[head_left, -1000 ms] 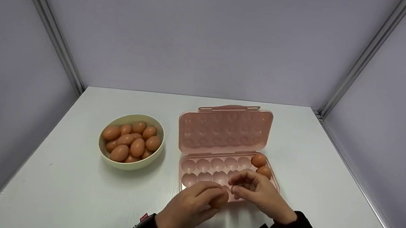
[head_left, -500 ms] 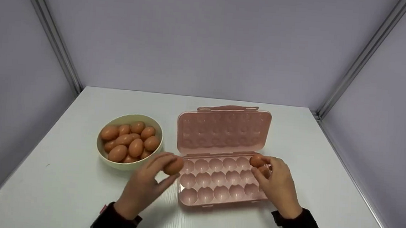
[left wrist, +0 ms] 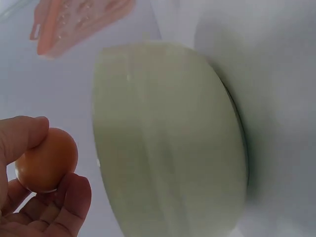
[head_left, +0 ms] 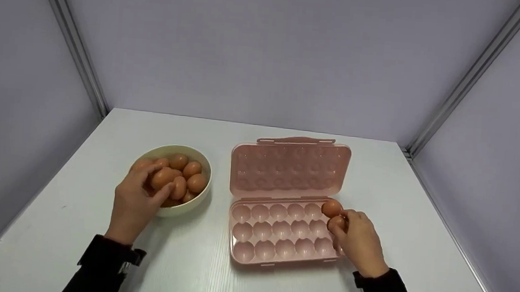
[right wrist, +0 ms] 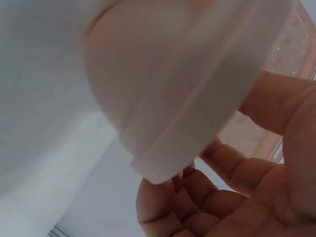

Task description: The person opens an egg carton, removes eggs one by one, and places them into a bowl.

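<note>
Over the pale green bowl, my left hand pinches a brown egg between thumb and fingers. The left wrist view has this egg above the bowl's rim, beside the bowl wall. Several brown eggs fill the bowl. At the right end of the pink egg box, my right hand has thumb and fingers around an egg in the middle row. Another egg sits behind it. In the right wrist view, the box's end wall hides the gripped egg.
The egg box's hinged lid stands raised at the back. Several bare cups lie left of the two eggs. The white table has panels behind and at both sides.
My left hand has moved left from the egg box to the bowl, carrying its egg. My right hand has gone from above the box to the eggs at its right end, lately slightly nearer me.
</note>
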`<move>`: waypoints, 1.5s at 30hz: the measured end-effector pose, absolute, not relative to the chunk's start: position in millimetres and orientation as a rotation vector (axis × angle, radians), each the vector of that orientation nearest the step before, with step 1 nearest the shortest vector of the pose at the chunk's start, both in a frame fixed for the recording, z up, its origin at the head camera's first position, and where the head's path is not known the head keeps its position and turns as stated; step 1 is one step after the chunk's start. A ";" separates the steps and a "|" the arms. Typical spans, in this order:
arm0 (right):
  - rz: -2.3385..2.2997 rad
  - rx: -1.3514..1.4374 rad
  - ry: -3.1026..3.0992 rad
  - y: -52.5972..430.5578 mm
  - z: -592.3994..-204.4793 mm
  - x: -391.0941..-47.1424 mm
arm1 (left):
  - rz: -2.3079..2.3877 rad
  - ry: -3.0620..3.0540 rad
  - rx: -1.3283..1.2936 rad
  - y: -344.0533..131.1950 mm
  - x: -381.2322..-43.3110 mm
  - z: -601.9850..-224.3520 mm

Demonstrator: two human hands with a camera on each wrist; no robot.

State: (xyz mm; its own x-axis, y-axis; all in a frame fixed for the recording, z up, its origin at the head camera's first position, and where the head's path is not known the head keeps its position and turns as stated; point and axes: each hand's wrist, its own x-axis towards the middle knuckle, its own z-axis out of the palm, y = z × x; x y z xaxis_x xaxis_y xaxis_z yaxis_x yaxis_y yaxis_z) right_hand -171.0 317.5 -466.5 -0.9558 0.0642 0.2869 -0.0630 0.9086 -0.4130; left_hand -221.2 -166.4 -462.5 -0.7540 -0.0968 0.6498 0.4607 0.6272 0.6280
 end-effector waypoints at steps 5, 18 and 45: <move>0.587 0.010 -2.775 318.4 -470.3 -172.2 | -1.139 -2.309 -0.159 -178.4 -236.1 -466.6; 0.509 0.033 -2.754 316.7 -471.8 -173.7 | -1.163 -2.475 0.021 -184.2 -264.6 -463.5; 0.552 0.028 -2.718 315.8 -474.0 -177.6 | -0.746 -2.672 0.016 -170.5 -284.1 -455.1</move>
